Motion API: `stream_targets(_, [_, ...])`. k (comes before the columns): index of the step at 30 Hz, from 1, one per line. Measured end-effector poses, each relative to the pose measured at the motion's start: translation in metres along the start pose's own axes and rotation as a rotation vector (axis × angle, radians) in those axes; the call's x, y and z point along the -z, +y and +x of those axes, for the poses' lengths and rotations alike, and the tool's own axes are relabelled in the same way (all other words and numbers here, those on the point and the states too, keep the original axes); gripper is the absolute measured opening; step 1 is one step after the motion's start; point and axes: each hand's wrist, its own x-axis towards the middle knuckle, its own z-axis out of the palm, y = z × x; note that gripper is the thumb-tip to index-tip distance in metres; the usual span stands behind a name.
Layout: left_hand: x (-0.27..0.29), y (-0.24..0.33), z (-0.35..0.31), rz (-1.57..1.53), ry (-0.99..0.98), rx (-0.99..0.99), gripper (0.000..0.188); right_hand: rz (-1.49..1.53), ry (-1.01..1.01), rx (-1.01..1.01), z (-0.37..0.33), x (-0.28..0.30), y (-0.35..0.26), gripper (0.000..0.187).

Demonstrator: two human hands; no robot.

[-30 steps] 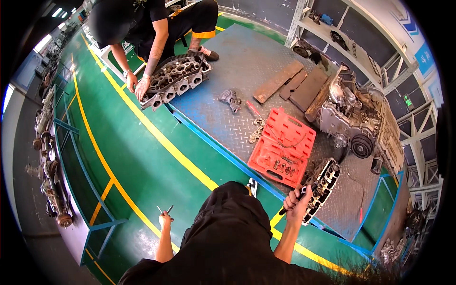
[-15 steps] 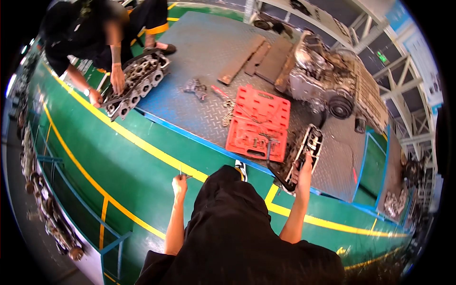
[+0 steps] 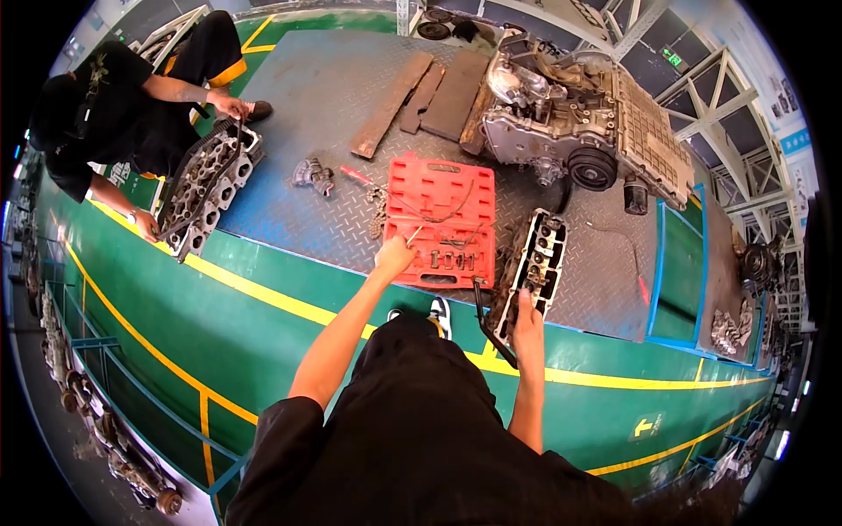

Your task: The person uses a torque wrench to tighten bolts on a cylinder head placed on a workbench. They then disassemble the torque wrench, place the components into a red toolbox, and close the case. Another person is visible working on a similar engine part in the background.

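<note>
thin tool (image 3: 416, 233): lower end hidden in left hand (image 3: 396, 257) | case pieces (image 3: 448, 260): too small to identify

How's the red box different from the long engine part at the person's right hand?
The red box is one bright colour; the engine part has a pale rim and dark openings. The red box spreads out wide; the engine part is long and narrow. Both have hollows in them.

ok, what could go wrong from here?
The cylinder head lies at the platform's near edge, by the right hand; a bump might tip it off. The black bar seems to jut past that edge and could snag. The left hand's thin tool might scatter the red case's small metal pieces.
</note>
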Motion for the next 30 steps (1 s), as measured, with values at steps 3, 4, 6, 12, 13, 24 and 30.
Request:
stream_targets(3, [-0.005, 0.021, 0.005, 0.058, -0.008, 0.058, 0.041, 0.116, 0.003, -0.048, -0.012, 0.015, -0.032, 0.059])
stream_targets(4, [-0.008, 0.018, 0.003, 0.055, -0.003, 0.060, 0.041, 0.122, -0.021, -0.031, -0.012, 0.019, -0.041, 0.058])
stream_targets(6, [-0.016, -0.003, -0.015, 0.060, -0.002, 0.058, 0.041, 0.144, -0.062, -0.009, -0.011, 0.025, -0.047, 0.058])
stream_targets(12, [-0.025, -0.018, -0.013, 0.132, 0.076, 0.074, 0.044, 0.131, -0.092, 0.038, 0.009, 0.031, -0.036, 0.050])
stream_targets(13, [-0.020, -0.001, -0.006, 0.134, 0.046, 0.060, 0.045, 0.150, -0.103, 0.023, 0.012, 0.034, -0.037, 0.051])
stream_targets(24, [-0.024, 0.011, 0.061, 0.428, -0.120, -0.062, 0.033, 0.116, -0.114, -0.019, -0.004, 0.062, -0.062, 0.056])
stream_targets(30, [-0.048, -0.003, 0.001, -0.023, 0.316, -0.247, 0.025, -0.141, -0.184, 0.260, -0.006, 0.077, -0.051, 0.042])
